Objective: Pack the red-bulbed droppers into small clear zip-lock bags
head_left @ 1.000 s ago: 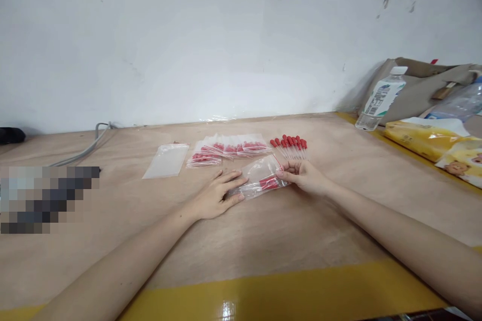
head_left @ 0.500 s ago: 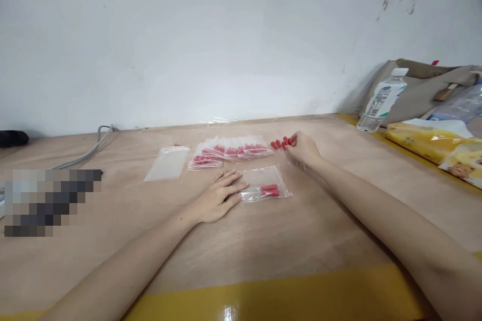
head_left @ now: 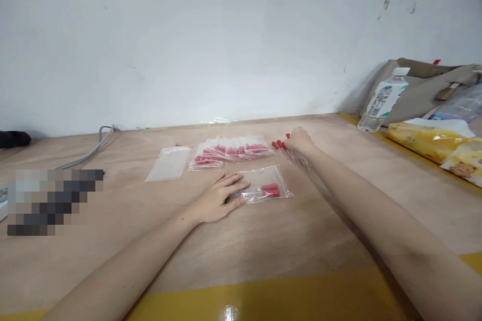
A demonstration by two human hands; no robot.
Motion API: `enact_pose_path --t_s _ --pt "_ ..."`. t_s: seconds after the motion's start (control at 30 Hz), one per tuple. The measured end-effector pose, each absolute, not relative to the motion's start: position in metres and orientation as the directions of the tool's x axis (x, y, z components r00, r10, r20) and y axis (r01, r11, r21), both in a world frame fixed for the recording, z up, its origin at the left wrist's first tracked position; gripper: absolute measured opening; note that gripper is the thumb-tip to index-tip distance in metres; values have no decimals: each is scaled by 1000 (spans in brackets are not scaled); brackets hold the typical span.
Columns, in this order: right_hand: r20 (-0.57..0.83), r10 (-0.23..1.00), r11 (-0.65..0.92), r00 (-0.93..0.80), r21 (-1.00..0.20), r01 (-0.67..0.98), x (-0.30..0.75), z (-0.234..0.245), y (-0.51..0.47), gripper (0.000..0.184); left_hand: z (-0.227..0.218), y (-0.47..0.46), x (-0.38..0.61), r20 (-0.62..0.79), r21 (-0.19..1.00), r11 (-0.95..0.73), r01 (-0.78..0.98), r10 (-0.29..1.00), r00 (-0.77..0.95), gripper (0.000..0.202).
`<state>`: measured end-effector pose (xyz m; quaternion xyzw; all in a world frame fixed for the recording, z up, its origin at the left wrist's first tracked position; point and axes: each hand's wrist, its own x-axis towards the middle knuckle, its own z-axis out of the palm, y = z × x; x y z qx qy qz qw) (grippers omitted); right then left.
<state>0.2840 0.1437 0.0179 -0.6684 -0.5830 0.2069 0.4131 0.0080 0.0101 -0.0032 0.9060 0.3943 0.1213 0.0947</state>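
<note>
At frame centre, the left hand [head_left: 223, 198], fingers spread, rests on a clear plastic zip bag [head_left: 259, 180], probably steadying it; right of centre, the right hand [head_left: 300, 140] partly hides clear red-bulbed droppers [head_left: 284, 146], its grip impossible to tell.

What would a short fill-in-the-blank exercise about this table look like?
The left hand rests on a clear zip bag showing ____ red bulbs.
In this view, loose droppers lie by the right hand, to the ____ of the filled bags.
The plastic bottle has a ____ cap.
Missing words: two; right; white.
</note>
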Motion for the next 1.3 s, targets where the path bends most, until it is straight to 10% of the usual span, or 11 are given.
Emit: enact_pose_path --t_s 0.27,0.57,1.1,1.3 --pt "172 962 106 211 -951 289 303 10 86 59 -1 9 9 125 256 -662 704 745 655 46" --pt "105 960 137 258 -985 -109 279 -15 46 41 0 8 10 134 238 -661 712 748 650 49" --pt "6 996 24 93 -982 -188 278 -23 33 26 0 8 11 146 230 -662 713 748 647 50" --pt "145 950 222 -275 -936 274 299 -24 38 24 0 9 11 158 227 -681 696 731 664 50"
